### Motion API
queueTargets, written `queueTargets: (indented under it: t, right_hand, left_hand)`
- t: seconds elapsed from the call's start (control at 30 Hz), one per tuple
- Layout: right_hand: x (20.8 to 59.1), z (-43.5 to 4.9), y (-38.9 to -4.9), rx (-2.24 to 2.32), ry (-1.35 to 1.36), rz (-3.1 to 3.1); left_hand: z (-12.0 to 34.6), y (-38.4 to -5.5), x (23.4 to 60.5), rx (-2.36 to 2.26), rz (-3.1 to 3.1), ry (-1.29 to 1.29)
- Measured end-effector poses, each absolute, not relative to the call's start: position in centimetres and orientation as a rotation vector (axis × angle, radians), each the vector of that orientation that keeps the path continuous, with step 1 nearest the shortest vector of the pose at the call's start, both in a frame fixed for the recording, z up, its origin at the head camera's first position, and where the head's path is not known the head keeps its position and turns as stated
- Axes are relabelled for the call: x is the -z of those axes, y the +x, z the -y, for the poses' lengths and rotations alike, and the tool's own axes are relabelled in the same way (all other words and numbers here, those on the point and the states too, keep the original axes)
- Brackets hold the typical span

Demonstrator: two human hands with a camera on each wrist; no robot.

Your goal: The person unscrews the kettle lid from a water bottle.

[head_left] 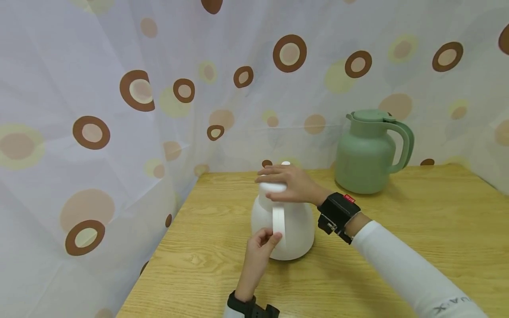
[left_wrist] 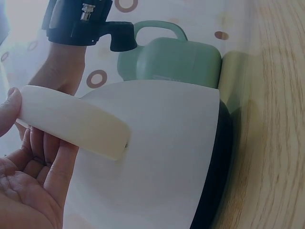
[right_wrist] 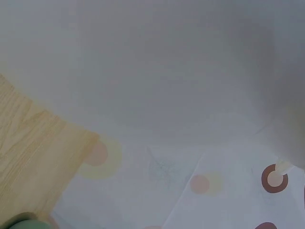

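Note:
A white vacuum jug (head_left: 299, 229) stands upright on the wooden table, its handle (head_left: 279, 219) facing me. My left hand (head_left: 260, 249) pinches the lower part of that handle. In the left wrist view, the left thumb (left_wrist: 8, 112) lies at the end of the handle (left_wrist: 76, 121) and the fingers are beneath it. Over the jug's top, my right hand (head_left: 294, 183) spans the lid (head_left: 272, 187), with fingers on the far side and thumb on the near side. The blurred white jug (right_wrist: 167, 71) fills much of the right wrist view and the right fingers are out of sight there.
A green vacuum jug (head_left: 363, 154) with its lid on stands at the back right of the table (head_left: 199, 256), handle pointing right. Behind and to the left hangs a white curtain (head_left: 246, 44) with brown and yellow circles.

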State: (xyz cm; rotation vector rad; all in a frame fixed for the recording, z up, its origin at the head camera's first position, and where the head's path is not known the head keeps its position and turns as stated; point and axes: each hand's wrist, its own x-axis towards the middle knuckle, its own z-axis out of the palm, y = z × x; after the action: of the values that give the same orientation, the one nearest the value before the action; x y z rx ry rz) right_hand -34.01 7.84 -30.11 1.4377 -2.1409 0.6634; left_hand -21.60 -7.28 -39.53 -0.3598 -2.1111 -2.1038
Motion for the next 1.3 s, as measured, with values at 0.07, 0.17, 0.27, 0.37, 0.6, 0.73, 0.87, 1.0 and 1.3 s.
queueTargets:
  t: [0.07, 0.17, 0.27, 0.37, 0.6, 0.73, 0.87, 1.0, 1.3]
  right_hand:
    - [30.1, -8.1, -34.3, -0.703, 1.473, 2.144]
    - [30.0, -8.3, -34.5, -0.722, 1.495, 2.170]
    - [29.7, -8.4, -33.9, -0.680, 1.431, 2.227]
    - [29.5, -8.2, -32.7, -0.547, 1.283, 2.255]
    - [29.4, -7.2, -30.4, -0.366, 0.971, 2.220]
    - [29.6, -7.2, -30.2, -0.400, 0.956, 2.223]
    - [29.7, -7.5, -30.5, -0.474, 1.018, 2.251]
    - [29.7, -8.0, -30.9, -0.574, 1.092, 2.290]
    - [29.8, -9.1, -32.6, -0.827, 1.296, 2.335]
  left_hand:
    - [7.2, -21.7, 39.5, 2.109, 2.117, -0.360]
    - [7.2, -21.7, 39.4, 2.112, 2.118, -0.369]
    - [7.1, -21.7, 39.5, 2.106, 2.118, -0.377]
    - [7.1, -21.7, 39.7, 2.093, 2.119, -0.372]
    - [7.2, -21.5, 39.7, 2.088, 2.080, -0.365]
    - [7.1, -21.6, 39.6, 2.094, 2.074, -0.365]
    - [7.2, -21.5, 39.5, 2.089, 2.100, -0.346]
    - [7.3, -21.1, 38.8, 2.082, 2.110, -0.367]
    - [7.5, -20.8, 38.4, 2.102, 2.106, -0.380]
